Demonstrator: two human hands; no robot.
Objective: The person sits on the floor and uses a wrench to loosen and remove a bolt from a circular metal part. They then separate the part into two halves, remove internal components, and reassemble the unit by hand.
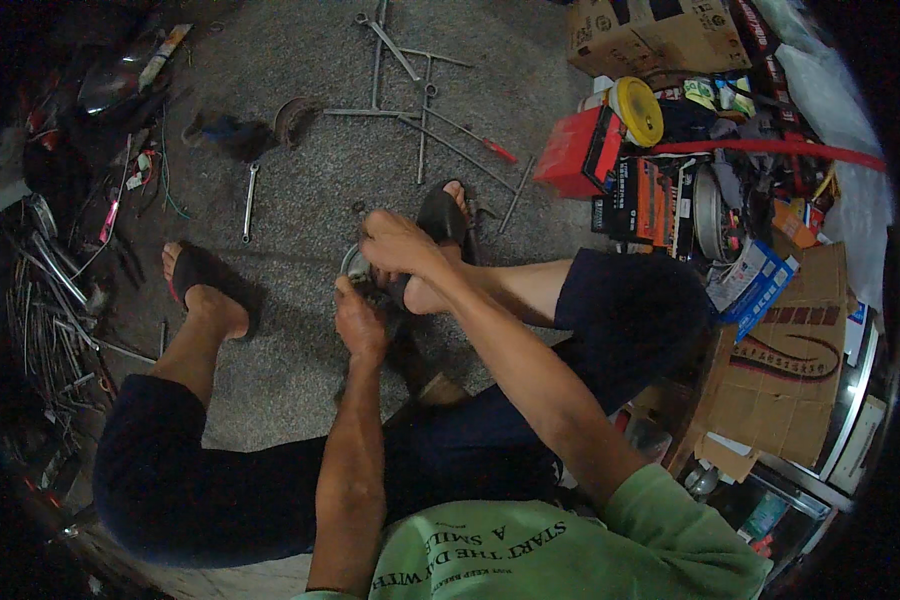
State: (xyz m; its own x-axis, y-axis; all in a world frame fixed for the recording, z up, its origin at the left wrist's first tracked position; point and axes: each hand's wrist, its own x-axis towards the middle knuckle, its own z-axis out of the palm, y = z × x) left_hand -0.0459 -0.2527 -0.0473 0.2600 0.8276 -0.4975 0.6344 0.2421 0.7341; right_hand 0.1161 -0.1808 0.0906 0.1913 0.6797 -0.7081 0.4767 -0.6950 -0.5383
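Both hands (pixel 375 285) on round metal part (pixel 355 265)

Small round metal part (pixel 356 266), grey and shiny, with a curved rim showing as a pale arc. Lying low on the grey carpet, just in front of the right foot in its black sandal and touching it on the foot's inner side. Mostly hidden: only the left edge visible, the rest covered from above and from the near side. Flat or slightly tilted, hard to tell which. Well apart from the left foot, nearer the right one by far.
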